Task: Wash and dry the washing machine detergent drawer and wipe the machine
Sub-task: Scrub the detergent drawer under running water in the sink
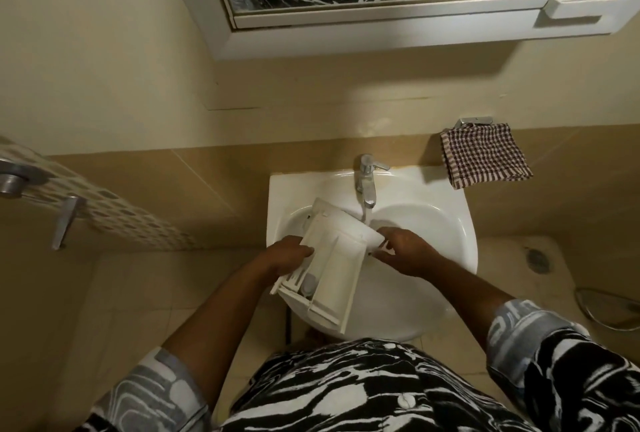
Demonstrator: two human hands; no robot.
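The white plastic detergent drawer (332, 255) is held tilted over the white sink (446, 196), its curved front panel up near the tap. My left hand (289, 255) grips the drawer's left side. My right hand (405, 249) holds the front panel's right end. Water runs from the chrome tap (367, 178) in a thin stream just behind the drawer's front panel. The washing machine is not in view.
A checked cloth (485, 156) hangs on a wall holder to the right of the tap. A mirror cabinet (381, 21) juts out above. A door with a metal handle (64, 220) stands at the left. A floor drain (536, 260) lies at the right.
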